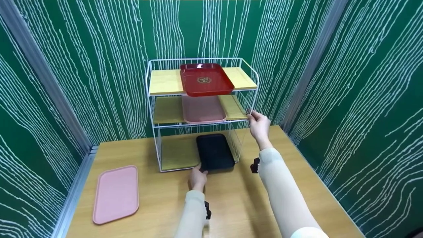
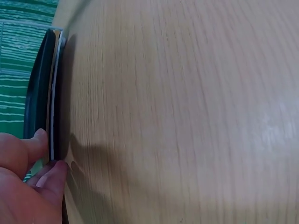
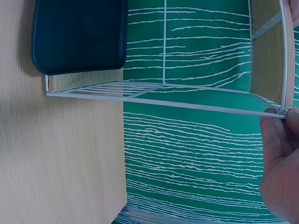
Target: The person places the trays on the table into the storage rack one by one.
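A white wire rack [image 1: 155, 142] with three wooden shelves stands on the table. My left hand [image 1: 198, 178] is at the front edge of its bottom shelf, by the near left corner of a black tray [image 1: 216, 152]. In the left wrist view, the thumb [image 2: 40, 137] lies over that shelf edge and the other fingers curl beneath it. My right hand [image 1: 259, 125] grips the rack's front right post at middle-shelf height, with fingertips [image 3: 268, 122] round the white wire. The black tray juts slightly past the shelf front.
A red tray [image 1: 208, 84] with a gold emblem lies on the top shelf and a pink tray [image 1: 203, 110] on the middle one. Another pink tray [image 1: 116, 195] lies on the table [image 1: 231, 205] at left. Green patterned walls [image 1: 373, 99] enclose the back and sides.
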Action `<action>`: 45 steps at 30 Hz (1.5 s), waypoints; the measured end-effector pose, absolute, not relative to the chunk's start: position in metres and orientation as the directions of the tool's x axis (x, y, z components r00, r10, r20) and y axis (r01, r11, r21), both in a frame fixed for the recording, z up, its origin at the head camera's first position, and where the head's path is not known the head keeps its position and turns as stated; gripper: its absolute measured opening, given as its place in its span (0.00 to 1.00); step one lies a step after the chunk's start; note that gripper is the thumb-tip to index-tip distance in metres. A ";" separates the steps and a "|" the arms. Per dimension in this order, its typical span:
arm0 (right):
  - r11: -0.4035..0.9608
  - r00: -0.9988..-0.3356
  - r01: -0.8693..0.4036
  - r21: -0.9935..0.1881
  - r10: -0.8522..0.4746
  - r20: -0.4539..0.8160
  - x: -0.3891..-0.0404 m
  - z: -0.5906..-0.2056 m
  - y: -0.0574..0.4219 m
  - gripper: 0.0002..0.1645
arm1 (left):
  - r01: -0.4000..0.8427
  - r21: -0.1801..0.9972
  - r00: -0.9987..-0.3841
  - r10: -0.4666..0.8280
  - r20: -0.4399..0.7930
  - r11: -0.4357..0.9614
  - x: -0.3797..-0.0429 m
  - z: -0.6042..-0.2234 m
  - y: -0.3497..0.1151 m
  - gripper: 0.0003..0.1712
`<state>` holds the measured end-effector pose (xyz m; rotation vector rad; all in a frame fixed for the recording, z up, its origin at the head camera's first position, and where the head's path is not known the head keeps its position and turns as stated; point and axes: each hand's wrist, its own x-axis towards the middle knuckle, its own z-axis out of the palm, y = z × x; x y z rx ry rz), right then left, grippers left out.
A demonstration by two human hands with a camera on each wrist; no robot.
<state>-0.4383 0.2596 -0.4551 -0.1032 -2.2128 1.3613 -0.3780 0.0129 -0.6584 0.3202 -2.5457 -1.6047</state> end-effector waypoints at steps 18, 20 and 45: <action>0.459 -0.864 -0.239 -0.856 0.302 0.403 -0.442 -0.453 0.244 0.18 | -0.088 0.921 -0.968 -0.250 0.010 0.379 -0.377 -0.657 0.000 0.28; 0.466 -0.862 -0.240 -0.851 0.301 0.408 -0.443 -0.454 0.242 0.18 | -0.063 0.930 -0.970 -0.242 0.028 0.362 -0.377 -0.659 -0.002 0.27; 0.475 -0.869 -0.203 -0.856 0.315 0.381 -0.444 -0.460 0.265 0.19 | 0.091 0.966 -0.987 -0.107 0.120 0.240 -0.371 -0.665 -0.056 0.21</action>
